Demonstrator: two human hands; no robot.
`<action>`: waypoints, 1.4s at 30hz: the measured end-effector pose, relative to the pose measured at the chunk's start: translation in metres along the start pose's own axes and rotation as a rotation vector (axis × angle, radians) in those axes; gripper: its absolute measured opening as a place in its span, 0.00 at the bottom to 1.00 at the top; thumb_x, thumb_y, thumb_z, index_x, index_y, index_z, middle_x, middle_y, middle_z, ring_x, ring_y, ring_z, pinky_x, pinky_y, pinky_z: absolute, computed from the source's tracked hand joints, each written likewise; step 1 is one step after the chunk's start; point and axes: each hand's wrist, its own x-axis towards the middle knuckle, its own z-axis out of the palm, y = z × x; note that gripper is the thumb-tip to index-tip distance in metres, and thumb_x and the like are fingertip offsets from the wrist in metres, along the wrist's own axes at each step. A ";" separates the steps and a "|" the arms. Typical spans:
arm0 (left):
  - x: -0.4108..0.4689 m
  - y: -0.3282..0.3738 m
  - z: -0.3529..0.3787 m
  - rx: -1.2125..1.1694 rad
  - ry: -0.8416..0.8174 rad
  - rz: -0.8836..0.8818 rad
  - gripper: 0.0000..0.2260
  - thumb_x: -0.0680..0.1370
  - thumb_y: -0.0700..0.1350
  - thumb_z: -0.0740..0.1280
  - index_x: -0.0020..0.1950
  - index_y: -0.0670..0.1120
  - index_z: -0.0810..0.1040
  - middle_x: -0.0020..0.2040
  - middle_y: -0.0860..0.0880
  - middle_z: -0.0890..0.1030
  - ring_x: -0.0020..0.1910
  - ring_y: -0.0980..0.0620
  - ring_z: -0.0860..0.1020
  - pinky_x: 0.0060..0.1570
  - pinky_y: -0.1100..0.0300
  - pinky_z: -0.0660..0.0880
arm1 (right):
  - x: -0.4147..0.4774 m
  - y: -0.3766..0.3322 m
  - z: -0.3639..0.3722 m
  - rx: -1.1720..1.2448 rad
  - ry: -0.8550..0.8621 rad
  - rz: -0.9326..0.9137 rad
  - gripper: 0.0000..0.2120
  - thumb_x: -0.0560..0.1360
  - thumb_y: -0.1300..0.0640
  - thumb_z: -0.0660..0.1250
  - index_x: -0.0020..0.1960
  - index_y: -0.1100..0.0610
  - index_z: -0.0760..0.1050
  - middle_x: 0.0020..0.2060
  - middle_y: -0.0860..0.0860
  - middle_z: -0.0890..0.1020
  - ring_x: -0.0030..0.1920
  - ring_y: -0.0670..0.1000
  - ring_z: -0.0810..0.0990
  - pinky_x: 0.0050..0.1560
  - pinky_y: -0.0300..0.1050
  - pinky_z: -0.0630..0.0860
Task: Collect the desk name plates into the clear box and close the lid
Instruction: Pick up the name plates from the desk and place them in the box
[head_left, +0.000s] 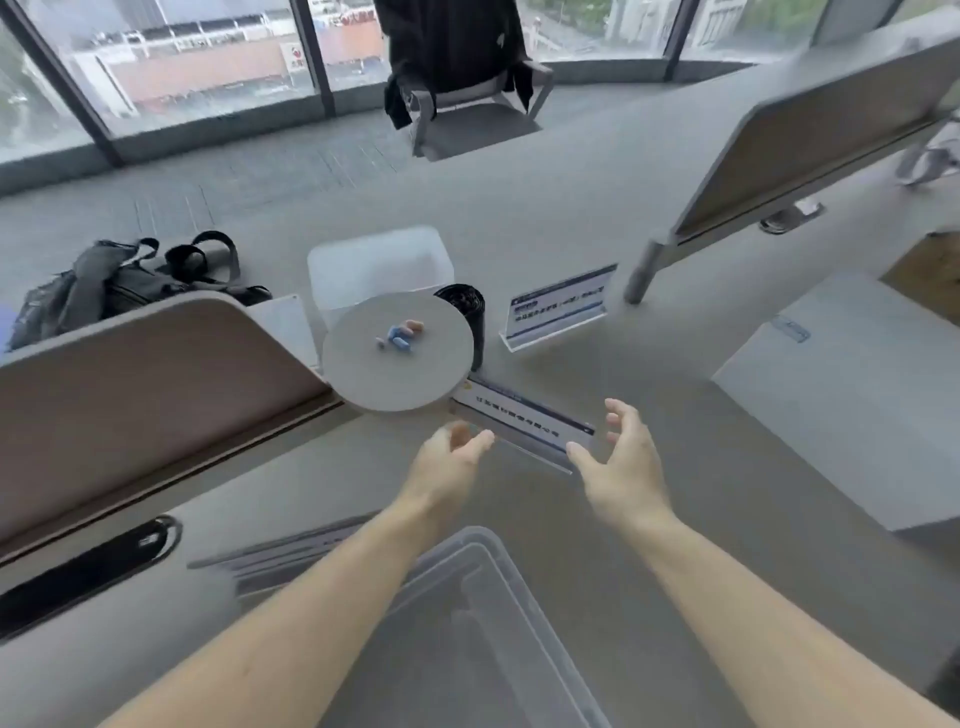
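Observation:
A clear acrylic name plate (522, 418) with dark print stands on the grey desk just past my hands. My left hand (449, 457) is at its left end and my right hand (621, 457) at its right end, both with fingers spread, neither clearly gripping it. A second name plate (558, 306) stands farther back to the right. The clear box (478, 623) lies below my forearms at the near edge, with flat plates (291, 556) lying to its left. A clear container (379, 270) stands behind the round stand.
A round grey stand (415, 364) holding small coloured pieces sits left of the near plate, with a black cylinder (465, 312) behind it. Desk dividers (130, 395) rise at left and far right. A black bag (124, 280) lies at left, a white box (852, 395) at right, a chair beyond.

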 end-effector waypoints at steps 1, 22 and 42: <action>0.008 -0.005 0.003 -0.012 0.014 -0.017 0.27 0.83 0.54 0.65 0.80 0.47 0.65 0.76 0.48 0.71 0.71 0.46 0.73 0.73 0.46 0.69 | 0.004 0.008 0.006 0.029 0.035 0.029 0.33 0.76 0.55 0.72 0.76 0.53 0.62 0.71 0.51 0.70 0.69 0.50 0.71 0.68 0.46 0.69; 0.081 -0.031 0.038 0.126 0.285 0.158 0.20 0.81 0.51 0.70 0.71 0.50 0.70 0.63 0.55 0.74 0.56 0.52 0.75 0.55 0.58 0.68 | 0.024 0.094 0.025 0.163 0.167 -0.033 0.12 0.83 0.49 0.60 0.48 0.55 0.77 0.37 0.48 0.82 0.37 0.46 0.78 0.41 0.42 0.71; -0.176 0.142 -0.076 0.098 0.118 0.623 0.07 0.80 0.49 0.72 0.46 0.49 0.76 0.51 0.36 0.83 0.45 0.45 0.83 0.45 0.44 0.80 | -0.089 -0.117 -0.151 0.298 0.254 -0.340 0.08 0.79 0.46 0.66 0.52 0.50 0.78 0.45 0.48 0.85 0.44 0.47 0.84 0.48 0.51 0.83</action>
